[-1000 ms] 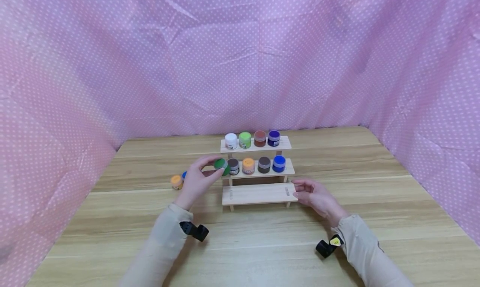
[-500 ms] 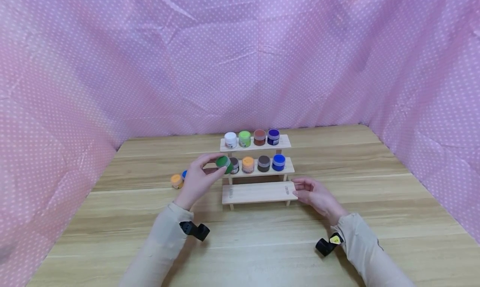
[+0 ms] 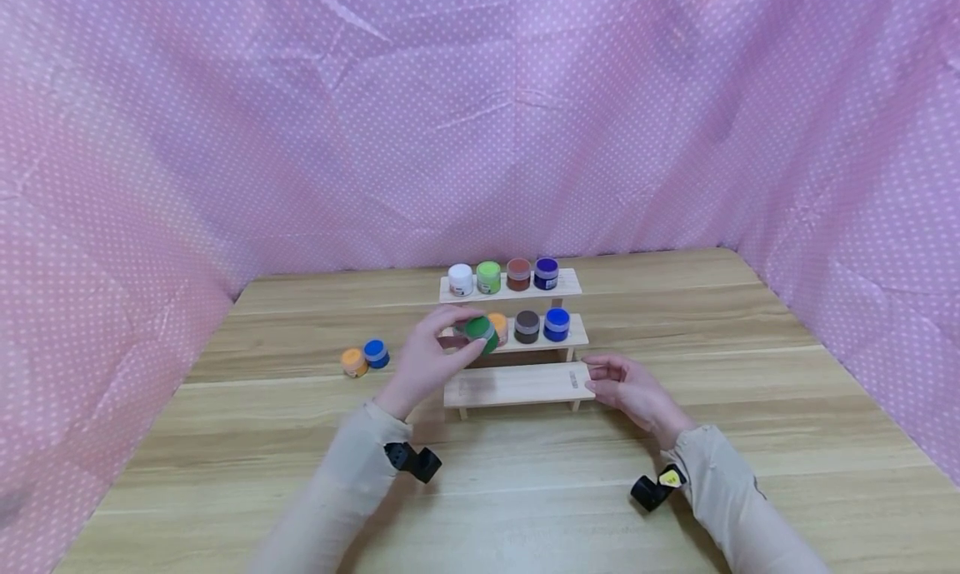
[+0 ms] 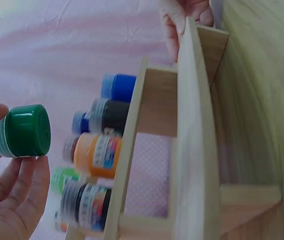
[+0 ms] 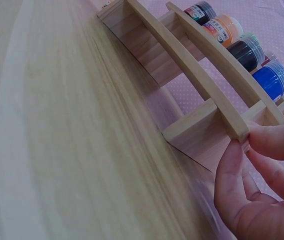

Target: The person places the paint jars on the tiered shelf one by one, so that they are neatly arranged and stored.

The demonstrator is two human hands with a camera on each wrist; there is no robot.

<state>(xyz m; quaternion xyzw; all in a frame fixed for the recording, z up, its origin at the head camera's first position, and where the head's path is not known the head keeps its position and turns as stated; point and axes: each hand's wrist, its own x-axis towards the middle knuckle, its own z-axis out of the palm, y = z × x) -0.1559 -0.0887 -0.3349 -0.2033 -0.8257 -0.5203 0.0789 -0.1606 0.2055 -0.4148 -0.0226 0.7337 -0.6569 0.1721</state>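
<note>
My left hand [image 3: 429,362] pinches a dark green paint jar [image 3: 480,331] between thumb and fingers, above the left part of the wooden tiered stand [image 3: 517,386]. In the left wrist view the green jar [image 4: 29,131] is apart from the shelves. My right hand [image 3: 636,395] grips the right end of the lowest shelf, thumb against its edge in the right wrist view. On the middle shelf stand an orange jar [image 3: 498,327], a dark brown jar [image 3: 527,327] and a blue jar [image 3: 557,325]; another dark jar [image 4: 87,206] is mostly hidden in the head view. The lowest shelf bears no jars.
The top shelf carries a white jar [image 3: 461,280], a light green jar [image 3: 489,277], a reddish-brown jar [image 3: 518,274] and a dark violet-blue jar [image 3: 546,273]. Left of the stand, an orange jar [image 3: 354,362] and a blue jar [image 3: 377,354] sit on the wooden table [image 3: 247,441].
My left hand has carried the green jar rightward, from the left end of the middle shelf to before the orange jar. The blue jar on the table has come into view. The right hand stays put.
</note>
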